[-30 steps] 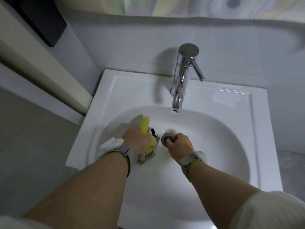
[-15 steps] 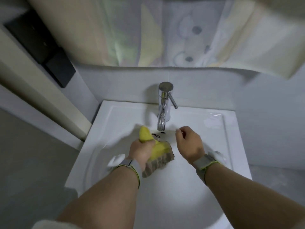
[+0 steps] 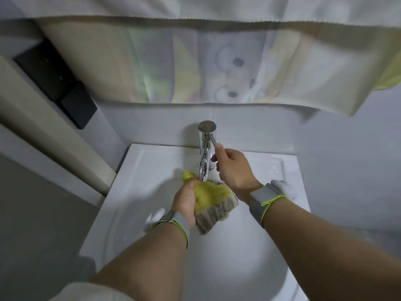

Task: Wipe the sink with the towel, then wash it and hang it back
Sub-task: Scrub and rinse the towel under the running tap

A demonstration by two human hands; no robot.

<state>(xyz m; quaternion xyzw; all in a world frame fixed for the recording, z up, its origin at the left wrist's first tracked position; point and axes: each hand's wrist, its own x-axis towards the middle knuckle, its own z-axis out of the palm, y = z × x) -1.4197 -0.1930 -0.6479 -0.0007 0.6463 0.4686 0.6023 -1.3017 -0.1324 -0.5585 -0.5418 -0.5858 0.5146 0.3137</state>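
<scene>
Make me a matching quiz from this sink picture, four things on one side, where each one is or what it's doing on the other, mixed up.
Things:
1. left hand
2. right hand
3. faucet
4. curtain

States:
A. hangs on the wall above the sink
B. grips the towel
C. stands at the sink's back edge
D. fingers on the faucet lever

Pairs: 1-B, 2-D, 3-C, 4-A

Head view, close, steeply down onto sink (image 3: 152,170).
</scene>
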